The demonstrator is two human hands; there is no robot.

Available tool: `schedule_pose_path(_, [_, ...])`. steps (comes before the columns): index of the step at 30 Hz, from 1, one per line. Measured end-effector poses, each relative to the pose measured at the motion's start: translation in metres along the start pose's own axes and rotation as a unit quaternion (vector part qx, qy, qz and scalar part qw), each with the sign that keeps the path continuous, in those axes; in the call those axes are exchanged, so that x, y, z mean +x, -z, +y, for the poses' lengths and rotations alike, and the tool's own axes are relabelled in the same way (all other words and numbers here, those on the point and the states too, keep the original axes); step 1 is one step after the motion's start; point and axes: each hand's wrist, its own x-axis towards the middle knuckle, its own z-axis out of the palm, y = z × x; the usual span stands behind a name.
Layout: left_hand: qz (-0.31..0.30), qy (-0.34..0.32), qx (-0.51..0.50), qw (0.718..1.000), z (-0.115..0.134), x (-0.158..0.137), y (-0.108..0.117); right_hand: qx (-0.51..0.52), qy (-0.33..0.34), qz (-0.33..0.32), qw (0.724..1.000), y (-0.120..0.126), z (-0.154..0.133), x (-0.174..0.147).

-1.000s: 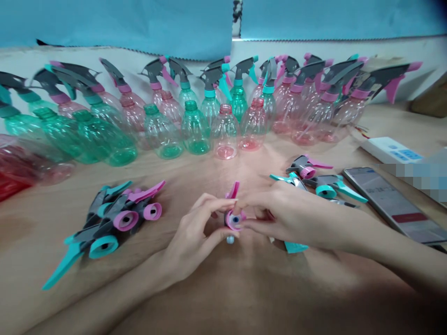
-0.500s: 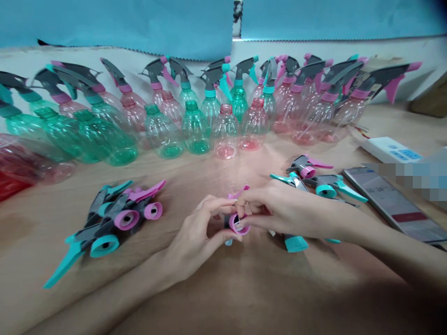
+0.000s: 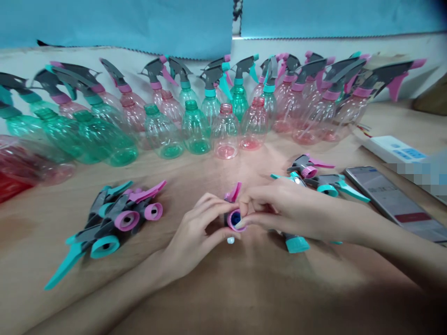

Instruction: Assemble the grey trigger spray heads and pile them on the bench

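Observation:
A trigger spray head (image 3: 237,220) with a pink collar and pink lever is held low over the middle of the table, its collar opening facing me. My left hand (image 3: 200,228) grips it from the left, thumb below and fingers above. From the right, my right hand (image 3: 272,207) has its thumb and curled fingers closed at the collar's rim, the thumb tip by the opening. Something dark blue shows inside the collar. Whether the right fingers also pinch a small part is hidden. A small pale piece (image 3: 231,240) appears just under the left thumb.
Loose spray heads lie in a pile at left (image 3: 115,218) and another at right (image 3: 326,188), partly behind my right hand. Green and pink bottles (image 3: 226,135) line the back, many with heads on. A phone (image 3: 394,200) and a white box (image 3: 398,148) are at right.
The spray head has turned slightly in my hands, its pink lever now more upright. Dark blue now shows inside the collar. My right thumb has shifted a little at the rim.

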Motion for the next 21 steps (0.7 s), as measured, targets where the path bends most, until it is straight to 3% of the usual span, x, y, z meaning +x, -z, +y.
schedule_pose_path(6, [-0.018,0.038,-0.008,0.999,0.004,0.002,0.002,-0.085,0.038,0.105,0.99,-0.009,-0.009,-0.005])
schedule_pose_path(11, [-0.017,0.045,-0.036,0.998,0.007,0.003,0.003,-0.143,0.069,0.137,0.978,-0.015,-0.002,-0.004])
schedule_pose_path(17, [-0.007,0.064,-0.042,0.997,0.005,0.002,0.001,-0.145,0.09,0.12,0.978,-0.019,-0.002,-0.002])
schedule_pose_path(21, [0.008,0.053,-0.037,0.998,0.003,0.001,0.001,-0.072,0.033,0.074,0.994,-0.015,-0.008,-0.003])
